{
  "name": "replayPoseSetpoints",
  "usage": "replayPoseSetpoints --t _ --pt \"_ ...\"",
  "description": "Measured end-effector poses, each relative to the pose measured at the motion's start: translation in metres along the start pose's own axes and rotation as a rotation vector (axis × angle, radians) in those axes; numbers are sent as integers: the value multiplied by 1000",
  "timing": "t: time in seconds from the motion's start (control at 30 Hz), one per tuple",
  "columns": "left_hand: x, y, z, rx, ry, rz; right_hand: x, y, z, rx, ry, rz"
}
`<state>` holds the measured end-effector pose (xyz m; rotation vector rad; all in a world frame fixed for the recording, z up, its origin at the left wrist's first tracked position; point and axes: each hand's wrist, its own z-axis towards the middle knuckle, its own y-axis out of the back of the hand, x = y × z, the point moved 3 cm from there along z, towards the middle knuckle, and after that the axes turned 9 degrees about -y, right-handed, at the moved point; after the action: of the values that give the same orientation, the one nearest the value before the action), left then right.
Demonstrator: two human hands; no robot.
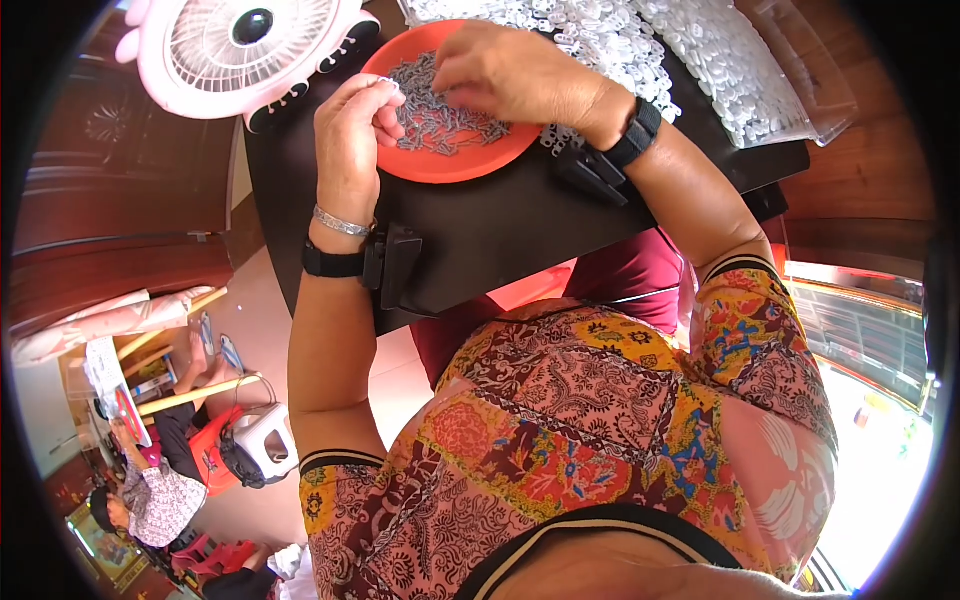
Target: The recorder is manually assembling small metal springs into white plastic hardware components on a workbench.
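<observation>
A: What colour is the bowl [450, 176]?
B: It is orange-red, and the small pieces [455, 135] inside are grey
A: And the table [490, 240]?
B: Black, while the loose tabs [620, 60] on it are white
A: Which colours does the fan [252, 28] have?
B: Pale pink and white, with a black centre
A: The shirt [560, 420] looks very colourful, yes?
B: Indeed, it has flowers and curls in pink, yellow, blue and dark red; the trousers [635, 275] are plain dark red, the wrist straps [335, 263] black and the bracelet [342, 222] silver
</observation>
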<state>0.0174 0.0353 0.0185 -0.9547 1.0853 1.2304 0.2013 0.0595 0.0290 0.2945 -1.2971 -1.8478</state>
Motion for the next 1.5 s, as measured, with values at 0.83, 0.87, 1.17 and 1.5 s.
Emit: replayPoseSetpoints --t 0.83,0.87,1.17,1.5 --pt "-6 -20 -12 79 33 -193 9 -5 0 92 -390 1254" --pt "-7 -22 -11 84 29 -208 9 -4 -1 106 -390 1273" --pt "-7 -21 -11 141 10 -121 11 -3 -1 132 -355 1233" --pt "-4 -20 -11 122 37 -223 11 -11 -3 24 -378 1221"
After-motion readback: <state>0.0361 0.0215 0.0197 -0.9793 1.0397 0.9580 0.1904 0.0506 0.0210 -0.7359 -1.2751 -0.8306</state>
